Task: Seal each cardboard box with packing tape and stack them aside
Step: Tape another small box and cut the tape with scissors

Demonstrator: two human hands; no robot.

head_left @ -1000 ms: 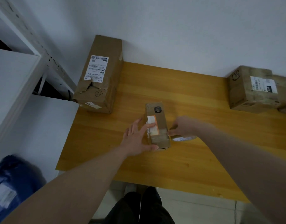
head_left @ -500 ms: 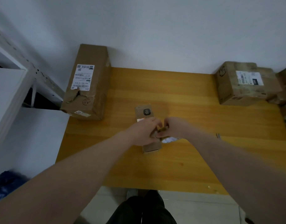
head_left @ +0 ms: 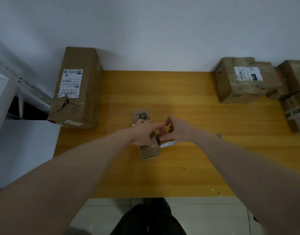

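The left hand (head_left: 143,133) presses the small box (head_left: 146,134) under its curled fingers (head_left: 152,145) on the tabletop (head_left: 179,167), the right hand (head_left: 177,131) pinches tape, so taping is underway, and next comes smoothing it down.

1. Small box (head_left: 145,133) under both hands: dark square logo on its far end, reads like "mi", blurry.
2. Long box (head_left: 78,89), far left of the grip: white shipping label, barcodes, print illegible.
3. Right box (head_left: 239,80), far right of the grip: white label, barcode, black patch, unreadable.
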